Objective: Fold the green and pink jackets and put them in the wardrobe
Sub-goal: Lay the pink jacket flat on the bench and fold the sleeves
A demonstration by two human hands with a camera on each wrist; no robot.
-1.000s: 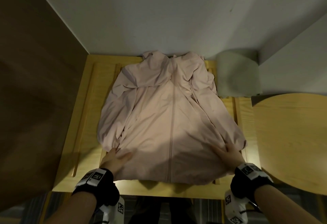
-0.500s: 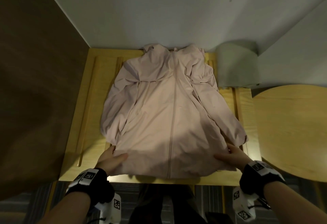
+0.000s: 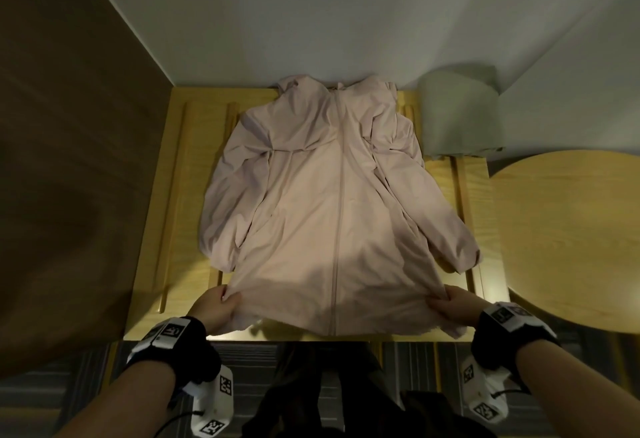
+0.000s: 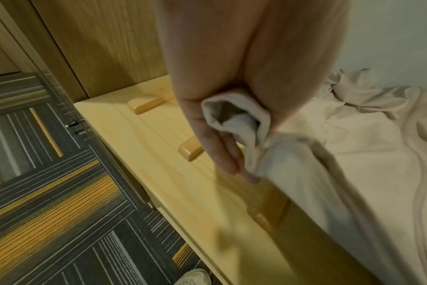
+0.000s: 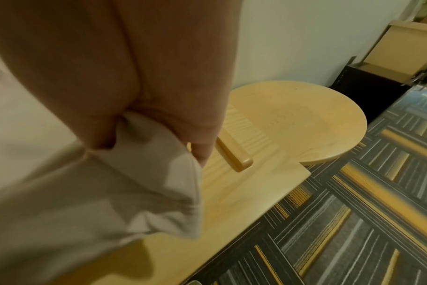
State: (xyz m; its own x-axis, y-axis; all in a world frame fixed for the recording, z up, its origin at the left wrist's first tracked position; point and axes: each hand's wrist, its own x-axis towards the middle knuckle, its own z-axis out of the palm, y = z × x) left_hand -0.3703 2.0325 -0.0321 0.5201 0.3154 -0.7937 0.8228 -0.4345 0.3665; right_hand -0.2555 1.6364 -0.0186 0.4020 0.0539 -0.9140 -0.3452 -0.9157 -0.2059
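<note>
The pink jacket [image 3: 332,216] lies spread face up, zipped, on a light wooden table [image 3: 166,229], collar at the far wall. My left hand [image 3: 218,306] pinches the hem's left corner, and the left wrist view shows the pink jacket [image 4: 237,119] bunched between thumb and fingers [image 4: 222,152]. My right hand [image 3: 450,307] grips the hem's right corner, where the pink jacket [image 5: 144,154] is gathered in my grasp. The hem is lifted slightly off the table's near edge. The green jacket [image 3: 460,115] sits folded at the table's far right corner.
A round wooden table [image 3: 571,236] stands to the right, touching the rectangular one. A brown wooden panel [image 3: 69,160] rises on the left. White walls close the back. Raised wooden slats [image 4: 144,105] run along the tabletop. Striped carpet [image 5: 354,221] covers the floor.
Both hands went from lying flat on the lower jacket to gripping the hem corners and pulling them toward me, lifting the hem at the near table edge.
</note>
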